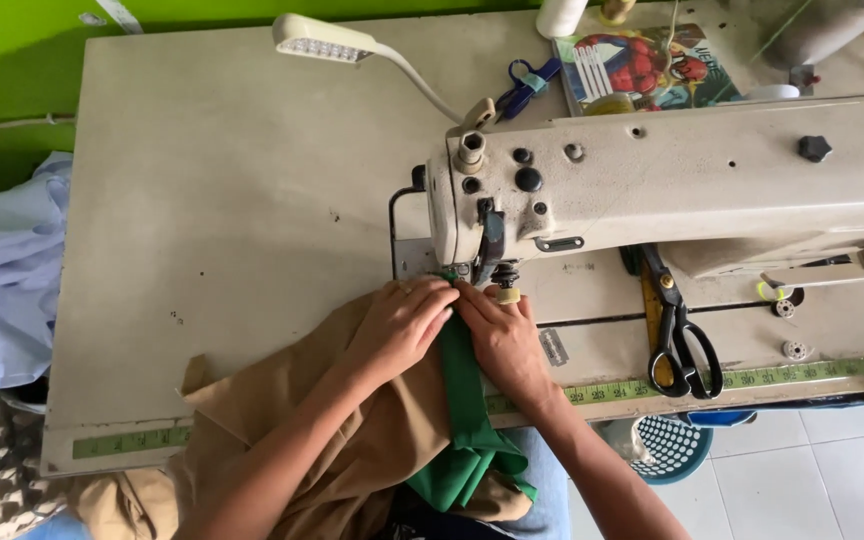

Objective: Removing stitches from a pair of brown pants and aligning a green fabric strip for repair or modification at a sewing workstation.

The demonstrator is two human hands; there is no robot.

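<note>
My left hand (402, 325) lies flat on tan fabric (282, 430), its fingers pressed close to the needle area of a cream sewing machine (672, 180). My right hand (500, 335) rests on a green fabric strip (467, 420) that runs between both hands up to the presser foot (497, 275). Fingertips of both hands meet just below the machine head. The needle itself is hidden by the head and fingers. The green strip hangs off the table's front edge into my lap.
Black scissors (682, 345) lie right of the needle. A measuring tape (752, 378) is fixed along the table's front edge. A gooseneck lamp (322, 40) reaches over the table (212, 200). Light blue cloth (2, 270) hangs at the left. A blue basket (677, 445) sits below.
</note>
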